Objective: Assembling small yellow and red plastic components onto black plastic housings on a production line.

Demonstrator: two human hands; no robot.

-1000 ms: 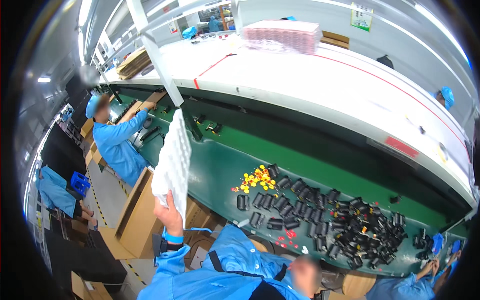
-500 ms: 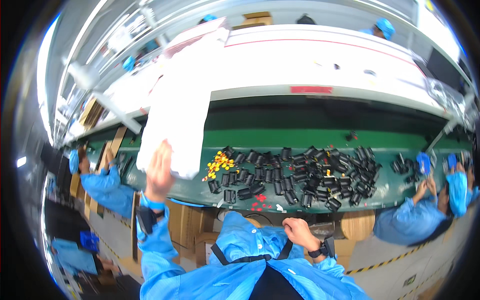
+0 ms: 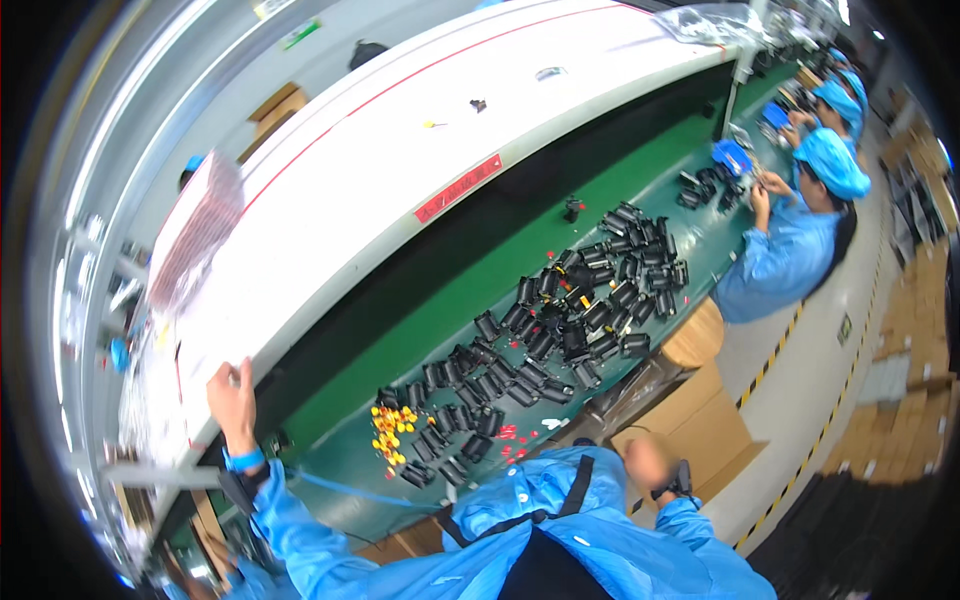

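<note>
My left hand (image 3: 232, 402) is raised at the front edge of the white shelf (image 3: 330, 190). Its fingers bend loosely, a gap shows beside the thumb, and I see nothing held in it. Motion blurs my right hand (image 3: 648, 463), low beside my lap near a cardboard box; its fingers cannot be made out. Between the hands, on the green bench (image 3: 340, 455), lies a wide pile of small black plastic parts (image 3: 540, 340). A cluster of small yellow pieces (image 3: 390, 435) sits at its left end, and red bits (image 3: 507, 433) are scattered along the near side.
A plastic-wrapped stack (image 3: 198, 228) stands at the shelf's left end. To the right, a co-worker in blue (image 3: 790, 255) sits handling something near a blue tray (image 3: 732, 156). A round wooden stool top (image 3: 694, 335) and an open cardboard box (image 3: 700, 420) are below the bench's front edge.
My view has swung right and tilted. The long white sheet that hung from the shelf beside my left hand no longer shows. That hand's fingers went from straight to bent.
</note>
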